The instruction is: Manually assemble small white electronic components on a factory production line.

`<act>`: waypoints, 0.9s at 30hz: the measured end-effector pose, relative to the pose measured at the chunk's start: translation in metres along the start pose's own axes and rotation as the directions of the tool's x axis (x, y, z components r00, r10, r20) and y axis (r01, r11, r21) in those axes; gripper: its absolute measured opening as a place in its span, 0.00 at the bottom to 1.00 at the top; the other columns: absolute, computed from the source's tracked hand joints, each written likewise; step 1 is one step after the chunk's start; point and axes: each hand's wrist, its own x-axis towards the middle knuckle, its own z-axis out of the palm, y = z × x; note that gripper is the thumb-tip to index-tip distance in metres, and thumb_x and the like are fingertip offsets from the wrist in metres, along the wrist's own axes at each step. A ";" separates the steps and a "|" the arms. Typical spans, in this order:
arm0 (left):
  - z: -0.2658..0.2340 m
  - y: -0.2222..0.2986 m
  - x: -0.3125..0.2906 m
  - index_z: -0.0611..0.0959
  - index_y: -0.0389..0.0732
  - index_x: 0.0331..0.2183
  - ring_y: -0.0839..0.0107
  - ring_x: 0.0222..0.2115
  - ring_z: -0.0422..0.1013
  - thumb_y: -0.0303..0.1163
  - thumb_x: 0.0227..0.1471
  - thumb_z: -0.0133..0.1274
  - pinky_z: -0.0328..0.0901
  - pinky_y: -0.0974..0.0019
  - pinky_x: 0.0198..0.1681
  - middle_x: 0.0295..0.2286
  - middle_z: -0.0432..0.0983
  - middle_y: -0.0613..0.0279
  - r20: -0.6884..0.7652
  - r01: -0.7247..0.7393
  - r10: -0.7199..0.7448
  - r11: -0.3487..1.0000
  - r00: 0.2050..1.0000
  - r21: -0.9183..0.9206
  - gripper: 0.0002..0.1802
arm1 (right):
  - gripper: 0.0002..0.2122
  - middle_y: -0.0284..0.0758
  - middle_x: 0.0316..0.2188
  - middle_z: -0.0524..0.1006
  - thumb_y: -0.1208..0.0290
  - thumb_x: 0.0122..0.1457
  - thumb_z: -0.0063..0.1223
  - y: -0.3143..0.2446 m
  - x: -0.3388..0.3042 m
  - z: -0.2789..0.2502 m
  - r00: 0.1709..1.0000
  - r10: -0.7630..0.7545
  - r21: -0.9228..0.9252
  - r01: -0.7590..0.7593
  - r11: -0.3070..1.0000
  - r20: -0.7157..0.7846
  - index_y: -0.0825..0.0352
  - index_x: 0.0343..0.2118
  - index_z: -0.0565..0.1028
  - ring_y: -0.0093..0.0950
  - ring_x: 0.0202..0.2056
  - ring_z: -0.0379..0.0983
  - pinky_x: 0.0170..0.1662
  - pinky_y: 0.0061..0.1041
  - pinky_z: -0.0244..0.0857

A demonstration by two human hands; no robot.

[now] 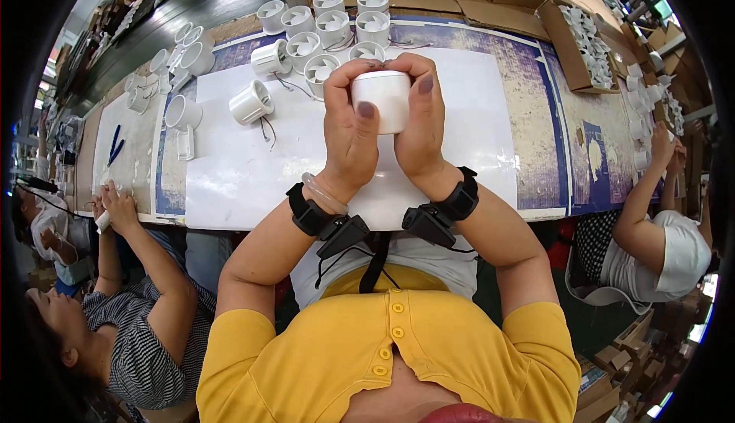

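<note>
Both my hands are wrapped round a white plastic cylindrical housing (385, 105), held above the white sheet (291, 182) on the table. My left hand (350, 120) grips its left side, and my right hand (423, 117) grips its right side. The thumbs press on the near face while the fingers curl over the far side. Beyond my hands stand several white fan housings (332, 28) with blades inside and thin wires. To the left, one fan housing (252, 103) lies tilted on its side, its wires trailing on the sheet.
Empty-looking white cups (183, 112) and dark blue pliers (115, 147) lie to the left. A cardboard box (578, 48) of small white parts stands at the back right. Co-workers sit at both sides, one person's hands (115, 207) at the left edge, another's (664, 147) at the right.
</note>
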 end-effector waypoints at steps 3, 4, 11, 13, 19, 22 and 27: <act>0.004 -0.005 0.002 0.65 0.36 0.49 0.66 0.47 0.61 0.52 0.54 0.51 0.59 0.64 0.50 0.47 0.62 0.53 0.102 -0.150 0.136 0.977 0.985 0.151 0.32 | 0.17 0.36 0.36 0.68 0.60 0.66 0.30 -0.004 0.011 -0.011 0.997 0.060 0.003 -0.060 0.998 -0.039 0.68 0.37 0.69 0.26 0.38 0.65 0.44 0.23 0.60; 0.001 -0.008 0.002 0.65 0.36 0.50 0.65 0.48 0.60 0.54 0.51 0.52 0.58 0.63 0.51 0.48 0.61 0.52 0.139 -0.155 0.125 0.962 0.982 0.224 0.35 | 0.17 0.36 0.35 0.69 0.61 0.66 0.29 -0.006 0.014 -0.015 0.996 0.079 0.010 -0.079 0.997 -0.035 0.68 0.35 0.70 0.25 0.37 0.65 0.43 0.23 0.60; -0.007 0.002 0.003 0.63 0.38 0.52 0.64 0.50 0.59 0.53 0.49 0.56 0.58 0.62 0.52 0.51 0.59 0.52 0.253 -0.235 0.107 0.798 0.962 0.556 0.38 | 0.19 0.34 0.32 0.70 0.62 0.67 0.28 -0.010 0.027 -0.021 0.993 0.116 -0.002 -0.116 0.993 -0.016 0.69 0.31 0.72 0.25 0.37 0.66 0.43 0.24 0.60; -0.008 -0.002 0.002 0.63 0.38 0.52 0.64 0.49 0.61 0.49 0.52 0.55 0.59 0.63 0.52 0.51 0.60 0.54 0.163 0.099 -0.156 0.945 0.974 0.311 0.35 | 0.18 0.35 0.34 0.71 0.62 0.67 0.28 0.001 0.033 -0.023 0.963 -0.225 -0.340 0.264 0.902 0.151 0.68 0.34 0.72 0.26 0.37 0.67 0.44 0.26 0.60; -0.017 -0.003 0.011 0.61 0.40 0.53 0.65 0.48 0.64 0.43 0.57 0.50 0.60 0.64 0.52 0.51 0.62 0.57 0.098 0.311 -0.299 0.940 0.949 -0.140 0.28 | 0.14 0.37 0.44 0.71 0.65 0.66 0.30 -0.005 0.038 -0.018 0.855 -0.480 -0.259 0.518 0.815 0.198 0.66 0.42 0.70 0.28 0.43 0.66 0.46 0.29 0.59; -0.021 0.013 0.019 0.58 0.42 0.54 0.65 0.50 0.63 0.42 0.59 0.45 0.61 0.63 0.53 0.51 0.62 0.58 0.009 0.352 -0.399 0.800 0.917 -0.486 0.26 | 0.26 0.41 0.51 0.64 0.50 0.65 0.33 0.005 0.040 -0.038 0.901 -0.399 -0.227 0.358 0.906 -0.171 0.71 0.52 0.62 0.32 0.53 0.60 0.57 0.30 0.52; -0.027 0.015 0.019 0.58 0.43 0.56 0.62 0.52 0.62 0.48 0.60 0.39 0.59 0.61 0.56 0.51 0.62 0.53 0.118 0.364 -0.366 0.736 0.923 -0.571 0.28 | 0.36 0.38 0.53 0.62 0.48 0.56 0.50 0.013 0.021 -0.023 0.969 0.085 0.128 -0.117 0.985 0.232 0.69 0.59 0.55 0.31 0.55 0.58 0.58 0.30 0.51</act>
